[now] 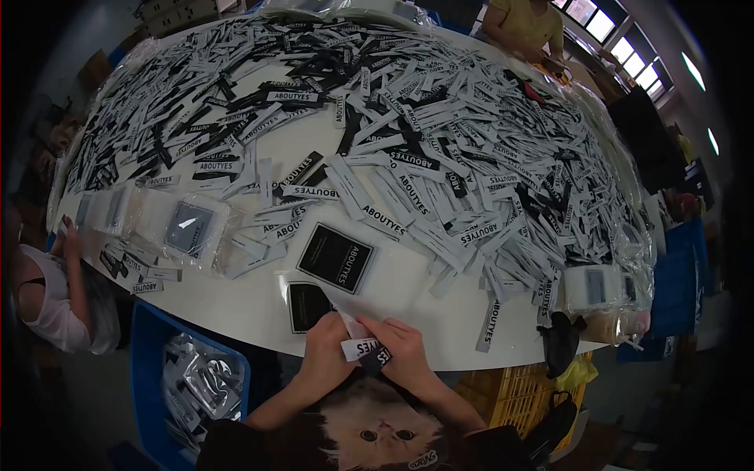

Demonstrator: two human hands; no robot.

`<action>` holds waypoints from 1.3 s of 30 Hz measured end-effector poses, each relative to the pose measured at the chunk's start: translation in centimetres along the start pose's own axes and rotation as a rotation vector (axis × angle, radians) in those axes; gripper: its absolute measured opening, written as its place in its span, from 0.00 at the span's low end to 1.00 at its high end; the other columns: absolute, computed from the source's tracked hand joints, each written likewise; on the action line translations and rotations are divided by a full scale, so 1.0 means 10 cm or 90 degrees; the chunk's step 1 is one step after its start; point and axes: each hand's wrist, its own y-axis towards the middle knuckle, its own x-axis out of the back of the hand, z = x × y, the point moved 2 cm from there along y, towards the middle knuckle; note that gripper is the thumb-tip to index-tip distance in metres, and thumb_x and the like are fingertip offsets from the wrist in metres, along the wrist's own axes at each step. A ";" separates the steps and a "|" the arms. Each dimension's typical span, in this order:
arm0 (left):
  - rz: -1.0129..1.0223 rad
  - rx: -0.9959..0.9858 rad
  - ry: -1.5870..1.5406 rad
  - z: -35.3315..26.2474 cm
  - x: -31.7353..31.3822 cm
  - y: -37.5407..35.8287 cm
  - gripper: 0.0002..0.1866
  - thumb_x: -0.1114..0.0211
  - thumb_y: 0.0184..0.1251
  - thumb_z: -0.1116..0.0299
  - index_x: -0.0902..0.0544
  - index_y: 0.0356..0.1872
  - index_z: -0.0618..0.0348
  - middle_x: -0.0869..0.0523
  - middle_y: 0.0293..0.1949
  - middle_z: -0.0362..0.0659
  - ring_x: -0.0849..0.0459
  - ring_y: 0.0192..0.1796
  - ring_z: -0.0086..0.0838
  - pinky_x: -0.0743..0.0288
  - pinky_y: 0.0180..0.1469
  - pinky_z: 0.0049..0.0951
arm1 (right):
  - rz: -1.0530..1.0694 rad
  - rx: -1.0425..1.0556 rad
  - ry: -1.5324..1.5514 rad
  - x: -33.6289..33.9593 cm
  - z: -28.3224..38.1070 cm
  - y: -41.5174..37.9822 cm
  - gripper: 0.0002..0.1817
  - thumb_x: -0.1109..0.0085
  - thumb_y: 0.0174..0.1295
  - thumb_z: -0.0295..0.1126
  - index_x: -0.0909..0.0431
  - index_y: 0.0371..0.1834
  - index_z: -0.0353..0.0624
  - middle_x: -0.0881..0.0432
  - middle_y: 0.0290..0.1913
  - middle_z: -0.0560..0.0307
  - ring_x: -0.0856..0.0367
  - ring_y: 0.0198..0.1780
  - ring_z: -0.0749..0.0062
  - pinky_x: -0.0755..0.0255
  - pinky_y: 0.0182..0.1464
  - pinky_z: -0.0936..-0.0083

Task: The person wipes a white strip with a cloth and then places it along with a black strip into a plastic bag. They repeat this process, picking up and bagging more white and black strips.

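Note:
Near the table's front edge, my left hand and my right hand are close together, both with fingers closed on a translucent plastic bag. A white sachet and a black sachet, both with lettering, show between the hands; which fingers grip them is hard to tell. Just beyond the hands lies a clear bag with a black ABOUTYES card. Another black card in clear plastic lies beside my left hand, partly under that bag.
Heaps of black and white sachets spread over the white table. Packaged stacks stand at left, others at right. Below are a blue bin of bags and a yellow crate. One person is at left, another across.

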 end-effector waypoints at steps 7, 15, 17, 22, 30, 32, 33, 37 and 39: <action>-0.133 0.018 0.167 0.02 0.10 0.01 0.13 0.34 0.41 0.74 0.25 0.32 0.63 0.22 0.37 0.50 0.23 0.40 0.45 0.29 0.43 0.39 | -0.141 -0.102 0.029 0.11 0.03 0.08 0.19 0.44 0.44 0.18 0.21 0.43 0.37 0.26 0.23 0.54 0.26 0.24 0.69 0.32 0.29 0.79; 0.102 -0.250 0.059 -0.23 0.06 0.09 0.39 0.27 0.38 0.62 0.33 0.57 0.58 0.32 0.57 0.51 0.35 0.61 0.44 0.44 0.64 0.47 | -0.104 -0.299 0.392 0.23 0.02 -0.07 0.08 0.46 0.56 0.19 0.27 0.39 0.35 0.25 0.31 0.63 0.29 0.31 0.81 0.33 0.38 0.84; 0.090 -0.260 0.120 -0.23 -0.07 0.10 0.45 0.26 0.36 0.60 0.35 0.61 0.58 0.31 0.54 0.50 0.34 0.59 0.43 0.42 0.62 0.46 | -0.185 -0.459 0.571 0.22 -0.02 -0.19 0.06 0.47 0.59 0.21 0.29 0.39 0.35 0.26 0.34 0.63 0.32 0.36 0.85 0.35 0.36 0.87; 0.114 -0.178 0.127 -0.07 -0.18 0.10 0.48 0.27 0.39 0.58 0.40 0.65 0.59 0.31 0.52 0.50 0.32 0.53 0.43 0.39 0.55 0.43 | -0.221 -0.311 0.377 0.49 -0.18 -0.25 0.07 0.50 0.62 0.21 0.27 0.42 0.34 0.23 0.37 0.60 0.33 0.35 0.85 0.36 0.37 0.88; 0.182 -0.124 0.134 -0.09 -0.17 0.12 0.48 0.27 0.38 0.56 0.39 0.65 0.60 0.31 0.53 0.50 0.32 0.54 0.42 0.41 0.57 0.40 | -0.353 -0.191 0.709 0.68 -0.25 -0.31 0.13 0.62 0.69 0.31 0.33 0.49 0.33 0.28 0.54 0.38 0.29 0.58 0.49 0.38 0.62 0.51; 0.194 -0.124 0.117 -0.12 -0.21 0.10 0.49 0.26 0.38 0.56 0.40 0.65 0.60 0.32 0.53 0.50 0.32 0.54 0.42 0.42 0.57 0.40 | -0.303 -0.248 0.703 0.59 -0.16 -0.22 0.13 0.62 0.69 0.31 0.32 0.48 0.33 0.28 0.55 0.38 0.30 0.59 0.52 0.39 0.62 0.55; 0.166 -0.151 0.092 -0.13 -0.23 0.09 0.50 0.26 0.37 0.56 0.40 0.65 0.59 0.32 0.54 0.50 0.33 0.55 0.42 0.43 0.58 0.40 | -0.253 -0.302 0.696 0.52 -0.12 -0.16 0.13 0.62 0.69 0.31 0.31 0.47 0.33 0.28 0.55 0.38 0.31 0.59 0.55 0.39 0.63 0.58; 0.140 -0.184 0.117 -0.18 -0.20 0.09 0.49 0.25 0.38 0.57 0.40 0.65 0.57 0.33 0.55 0.51 0.30 0.53 0.42 0.37 0.53 0.37 | -0.059 -0.376 0.503 0.33 -0.03 -0.13 0.14 0.60 0.68 0.27 0.30 0.52 0.30 0.30 0.59 0.40 0.32 0.60 0.66 0.39 0.62 0.71; 0.135 -0.108 0.034 -0.17 -0.07 0.15 0.47 0.25 0.41 0.58 0.39 0.65 0.56 0.32 0.55 0.51 0.27 0.49 0.40 0.33 0.48 0.34 | -0.070 -0.396 0.508 0.31 -0.12 -0.21 0.16 0.57 0.66 0.26 0.32 0.55 0.30 0.29 0.58 0.41 0.30 0.59 0.63 0.39 0.62 0.70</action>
